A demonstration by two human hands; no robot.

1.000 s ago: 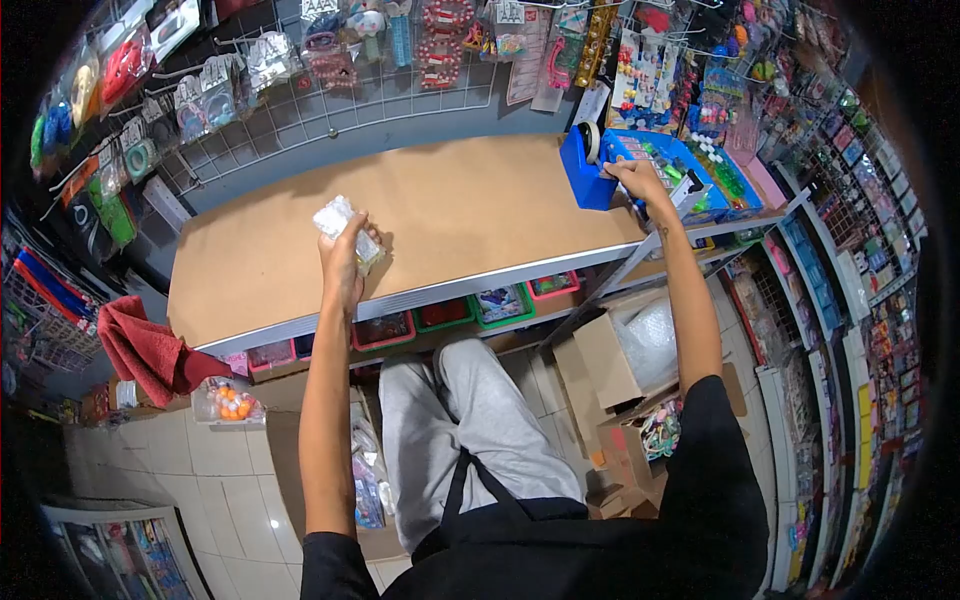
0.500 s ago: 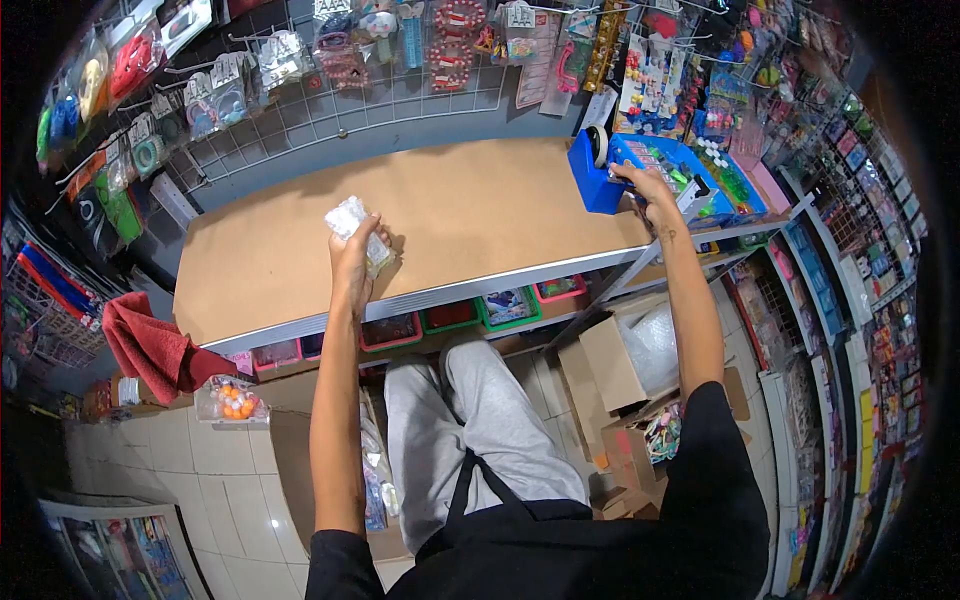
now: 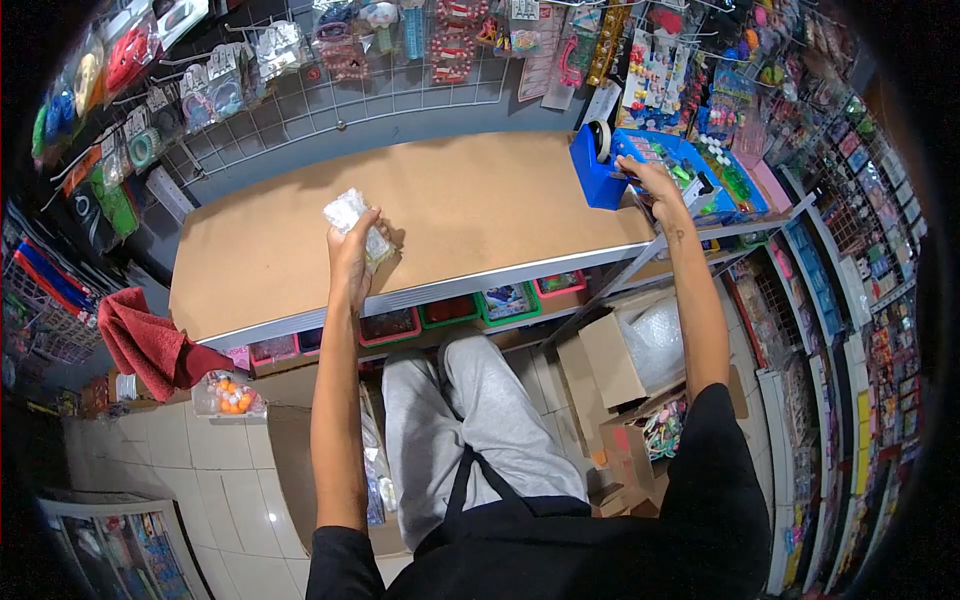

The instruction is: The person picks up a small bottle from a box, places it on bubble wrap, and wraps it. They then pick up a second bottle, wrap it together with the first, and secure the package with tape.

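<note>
The left hand [image 3: 347,262] grips a clear plastic packet [image 3: 346,209], while the right hand [image 3: 660,190] has its fingers narrowed at the blue tape dispenser [image 3: 597,184] just beyond them, their hold unclear, so a hard tug could tip or drag the dispenser.

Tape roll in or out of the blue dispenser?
In: the roll stands on edge in the blue dispenser, its upper part showing above the side wall. The right hand is at the dispenser's edge.
</note>
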